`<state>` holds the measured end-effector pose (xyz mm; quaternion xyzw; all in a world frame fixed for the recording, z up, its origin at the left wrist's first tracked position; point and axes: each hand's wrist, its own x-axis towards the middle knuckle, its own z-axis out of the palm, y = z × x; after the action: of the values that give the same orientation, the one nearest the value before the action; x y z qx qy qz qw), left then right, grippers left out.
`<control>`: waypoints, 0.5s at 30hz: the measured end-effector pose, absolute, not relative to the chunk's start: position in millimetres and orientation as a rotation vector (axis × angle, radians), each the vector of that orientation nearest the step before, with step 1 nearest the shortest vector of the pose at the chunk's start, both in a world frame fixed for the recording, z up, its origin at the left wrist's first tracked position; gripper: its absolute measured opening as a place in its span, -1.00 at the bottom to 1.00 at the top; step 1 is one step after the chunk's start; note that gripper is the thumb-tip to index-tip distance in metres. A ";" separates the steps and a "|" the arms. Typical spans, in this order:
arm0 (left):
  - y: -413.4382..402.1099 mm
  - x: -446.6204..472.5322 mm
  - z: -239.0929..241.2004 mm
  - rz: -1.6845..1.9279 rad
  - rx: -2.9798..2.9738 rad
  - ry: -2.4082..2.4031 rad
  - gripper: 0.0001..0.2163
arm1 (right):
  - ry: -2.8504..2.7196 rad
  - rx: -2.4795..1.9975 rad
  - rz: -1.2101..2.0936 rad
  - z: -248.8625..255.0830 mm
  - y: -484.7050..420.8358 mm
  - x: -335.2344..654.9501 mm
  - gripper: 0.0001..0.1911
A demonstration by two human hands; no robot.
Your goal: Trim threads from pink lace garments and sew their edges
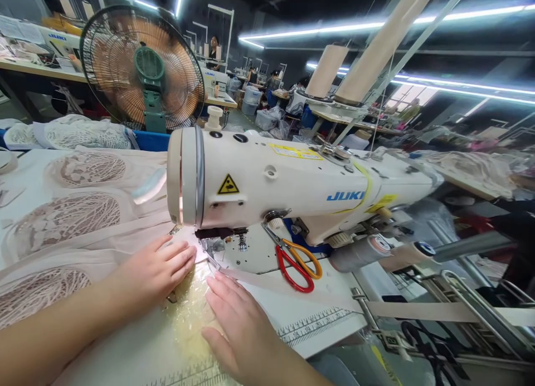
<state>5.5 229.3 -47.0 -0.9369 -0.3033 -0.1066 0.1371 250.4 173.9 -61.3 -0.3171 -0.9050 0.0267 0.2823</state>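
Note:
My left hand (156, 269) lies flat with its fingers stretched out, pressing pale beige fabric (121, 238) just left of the needle area of a white sewing machine (259, 174). My right hand (240, 325) rests on the table's near side, fingers extended and thumb apart. Its fingertips touch the work by the presser foot (213, 255), where a thin pale strip runs off to the right. Between the hands is a shiny yellowish patch (188, 319) on the table. Beige pieces with lace panels (71, 221) spread out to the left. The stitching point is partly hidden.
Scissors (298, 263) with red and orange handles lie right of the needle area. A printed ruler scale (313, 327) marks the table edge. Thread cones (363, 255) sit under the machine arm. Behind stand a large fan (144, 68) and tall cones (328, 71). Black scissors (430, 347) hang lower right.

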 end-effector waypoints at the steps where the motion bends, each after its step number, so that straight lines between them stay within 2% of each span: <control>1: 230.4 5.5 -46.7 -0.324 -2.711 -0.876 -0.67 | -2.421 -0.844 0.069 -61.4 174.1 250.7 -0.60; 15: 241.0 6.3 -39.1 -0.256 -2.724 -0.856 -0.67 | -2.472 -0.876 0.157 -64.5 173.7 253.7 -0.61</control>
<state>6.3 241.0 -39.1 -0.9412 -0.2958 -0.0884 0.1371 253.7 173.7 -64.5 -0.3223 -0.9099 0.0579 0.2546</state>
